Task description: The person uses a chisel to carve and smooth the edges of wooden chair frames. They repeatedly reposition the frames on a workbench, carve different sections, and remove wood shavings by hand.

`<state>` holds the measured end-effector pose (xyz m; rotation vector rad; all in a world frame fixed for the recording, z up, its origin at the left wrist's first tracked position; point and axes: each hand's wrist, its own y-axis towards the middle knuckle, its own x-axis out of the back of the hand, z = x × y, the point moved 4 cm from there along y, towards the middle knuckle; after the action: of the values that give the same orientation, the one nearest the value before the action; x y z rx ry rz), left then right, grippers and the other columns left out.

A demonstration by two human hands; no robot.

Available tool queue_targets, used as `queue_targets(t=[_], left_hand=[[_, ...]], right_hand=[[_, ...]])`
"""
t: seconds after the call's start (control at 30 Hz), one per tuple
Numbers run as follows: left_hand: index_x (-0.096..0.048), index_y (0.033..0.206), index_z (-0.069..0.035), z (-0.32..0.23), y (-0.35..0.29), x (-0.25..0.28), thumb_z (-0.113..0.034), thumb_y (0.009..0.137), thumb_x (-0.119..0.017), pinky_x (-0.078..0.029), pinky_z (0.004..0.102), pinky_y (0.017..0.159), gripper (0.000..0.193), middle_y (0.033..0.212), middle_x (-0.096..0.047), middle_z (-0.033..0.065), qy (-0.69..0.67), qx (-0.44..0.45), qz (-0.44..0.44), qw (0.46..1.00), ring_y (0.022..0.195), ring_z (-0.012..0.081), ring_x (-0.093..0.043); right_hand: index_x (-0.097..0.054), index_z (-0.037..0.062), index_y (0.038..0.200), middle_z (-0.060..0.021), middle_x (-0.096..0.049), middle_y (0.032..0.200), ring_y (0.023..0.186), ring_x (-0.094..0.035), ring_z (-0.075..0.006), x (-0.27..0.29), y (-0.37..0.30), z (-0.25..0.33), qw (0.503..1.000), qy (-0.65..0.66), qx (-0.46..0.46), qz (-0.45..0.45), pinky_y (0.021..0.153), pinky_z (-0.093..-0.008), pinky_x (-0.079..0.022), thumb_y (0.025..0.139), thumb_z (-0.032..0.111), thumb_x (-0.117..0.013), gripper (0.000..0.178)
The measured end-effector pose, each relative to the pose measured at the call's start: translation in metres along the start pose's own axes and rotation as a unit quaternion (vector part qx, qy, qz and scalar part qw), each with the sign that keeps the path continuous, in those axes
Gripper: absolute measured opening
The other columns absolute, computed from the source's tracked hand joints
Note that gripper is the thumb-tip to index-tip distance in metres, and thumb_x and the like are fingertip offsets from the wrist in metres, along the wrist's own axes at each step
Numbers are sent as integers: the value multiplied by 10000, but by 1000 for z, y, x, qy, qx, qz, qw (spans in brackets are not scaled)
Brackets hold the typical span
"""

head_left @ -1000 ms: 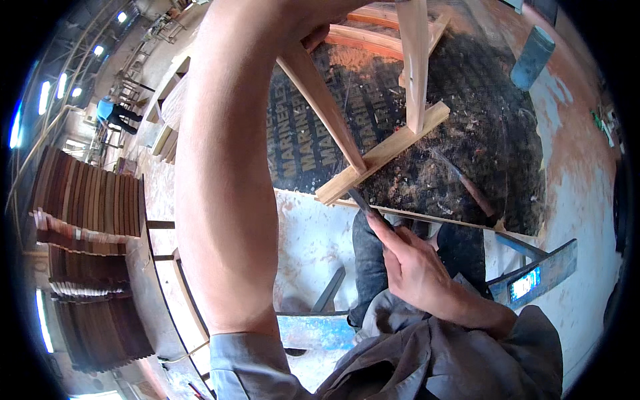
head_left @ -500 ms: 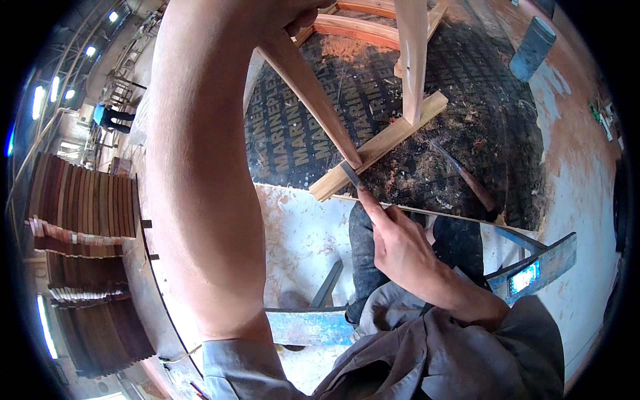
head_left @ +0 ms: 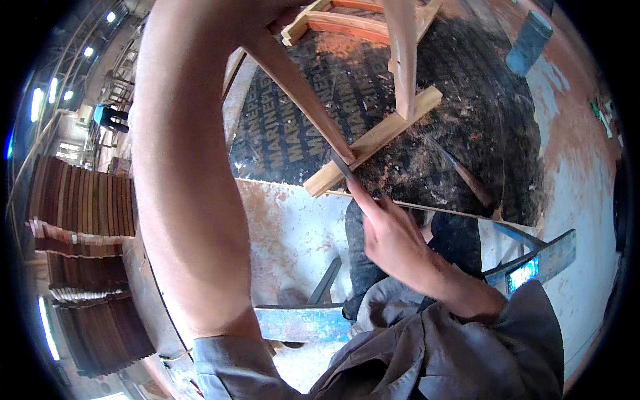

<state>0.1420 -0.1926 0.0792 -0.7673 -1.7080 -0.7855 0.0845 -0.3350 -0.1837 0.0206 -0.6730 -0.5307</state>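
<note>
My right hand (head_left: 395, 233) grips a flat, dark metal file-like tool (head_left: 342, 165), the index finger stretched along it. The blade lies against the foot of a slanted tapered wooden leg (head_left: 300, 97), where it meets a pale wooden strip (head_left: 380, 141). A second tapered leg (head_left: 402, 60) also meets the strip, farther right. My left arm reaches to the top edge, where the left hand (head_left: 285, 21) is curled at the slanted leg's upper part. Most of that hand is hidden or out of view.
The dark printed board (head_left: 500, 133) under the work carries wood dust and a wooden-handled tool (head_left: 467, 180). Orange-brown curved rails (head_left: 347, 25) lie at the far side. A blue-grey cylinder (head_left: 530, 43) stands far right. A lit phone (head_left: 523, 275) rests on a blue bench (head_left: 560, 257).
The wooden legs and strip appear slightly farther left, with the view shifted a little. My right hand and the tool have shifted slightly up and left, still at the leg's foot.
</note>
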Motion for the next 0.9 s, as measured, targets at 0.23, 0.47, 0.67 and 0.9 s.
queue_targets(t=[0.23,0.47,0.67,0.9], left_hand=[[-770,890,-15,-5,-6,-2,-511,971,-667,-459,382,534,513,587,-571,73,41,-63,-33,997,544,176,-571],[-749,837,-11,-1,-4,1,-541,972,-666,-462,399,516,552,568,-579,77,47,-12,-3,999,503,197,-561],[-743,839,1,-9,8,-1,-589,968,-672,-450,390,515,608,561,-570,56,77,36,-10,996,502,176,-557],[-772,1014,-3,10,7,-4,-566,996,-651,-454,323,456,577,577,-606,11,60,-90,-39,993,472,131,-569]], right_hand=[[-416,45,1589,-276,-627,961,817,-663,-432,-6,1,-11,997,21,-49,49,731,-501,-536,949,-63,-583,670],[-414,48,1591,-279,-651,987,867,-670,-464,0,-23,-21,998,16,-41,53,800,-479,-554,939,-74,-571,681],[-439,46,1567,-299,-678,1088,965,-686,-464,20,-31,-46,999,26,-40,-4,837,-489,-562,951,-54,-566,637],[-540,-51,1444,-268,-663,865,784,-685,-419,26,34,-25,997,63,-53,0,705,-510,-536,945,-32,-586,501]])
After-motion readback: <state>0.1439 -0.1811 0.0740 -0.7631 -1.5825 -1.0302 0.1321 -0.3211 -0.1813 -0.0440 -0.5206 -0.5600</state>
